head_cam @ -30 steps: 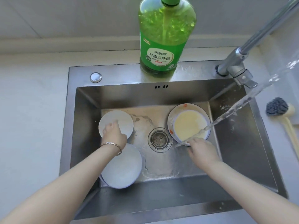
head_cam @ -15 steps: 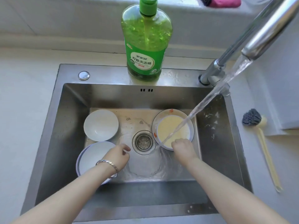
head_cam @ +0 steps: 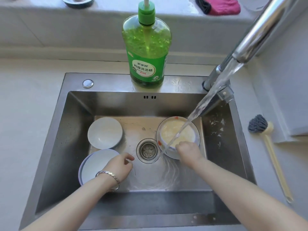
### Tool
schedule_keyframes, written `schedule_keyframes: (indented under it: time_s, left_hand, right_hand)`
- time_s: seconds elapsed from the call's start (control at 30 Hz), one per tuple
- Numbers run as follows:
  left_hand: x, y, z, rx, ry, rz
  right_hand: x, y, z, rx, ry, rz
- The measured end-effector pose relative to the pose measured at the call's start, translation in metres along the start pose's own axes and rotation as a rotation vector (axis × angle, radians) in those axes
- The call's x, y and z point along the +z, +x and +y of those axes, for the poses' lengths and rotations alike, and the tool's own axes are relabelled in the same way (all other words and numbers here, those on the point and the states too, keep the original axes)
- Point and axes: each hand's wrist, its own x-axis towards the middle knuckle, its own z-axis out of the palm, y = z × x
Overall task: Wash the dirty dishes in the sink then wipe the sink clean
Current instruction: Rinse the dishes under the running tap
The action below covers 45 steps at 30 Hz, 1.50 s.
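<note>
A steel sink (head_cam: 50,147) sits in the pale counter. On its floor at the back left there is a small white bowl (head_cam: 105,132), right way up. Just in front of it lies a white plate (head_cam: 90,165), and the two look like they touch. The left hand (head_cam: 119,165) hangs over the sink floor, just right of that plate, and its wrist, with a silver bracelet (head_cam: 108,175), covers part of the plate. Its fingers are loosely bent and hold nothing. The round drain (head_cam: 147,150) is in the middle of the sink floor. Behind the sink, on the steel edge, stands a big green dish soap bottle (head_cam: 146,52) with a green pump top. To the right of the drain is the dirty bowl (head_cam: 176,132), full of cloudy yellow water, and it sits on a dirty plate (head_cam: 171,156) with red bits on it. The right hand (head_cam: 188,150) has its fingers bent over the near edge of the dirty bowl and grips it. A stream of water (head_cam: 208,97) pours from the shiny tap (head_cam: 260,34) at the right and lands in that bowl. Wet ripples spread on the floor in front. On the counter at the far right lies a dish brush (head_cam: 266,139) with a gray head and a cream handle.
</note>
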Motion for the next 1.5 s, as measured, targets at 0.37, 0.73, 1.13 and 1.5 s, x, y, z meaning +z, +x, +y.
schedule_keyframes:
  time_s: [0.37, 0.73, 1.13, 1.5]
  left_hand:
    - [-0.026, -0.031, 0.025, 0.076, -0.16, 0.025]
    - [-0.019, -0.07, 0.077, 0.571, -0.179, 0.23]
    - [0.01, -0.088, 0.112, 0.756, -0.015, 0.264]
    - [0.007, -0.097, 0.129, 0.804, -0.038, 0.341]
  right_hand:
    - [-0.055, -0.094, -0.002, 0.198, 1.415, -0.023]
    - [-0.11, -0.119, -0.028, 0.343, 2.27, 0.113]
    - [-0.143, -0.118, -0.028, 0.604, 2.298, 0.395]
    - [-0.151, -0.123, -0.032, 0.538, 2.234, 0.509]
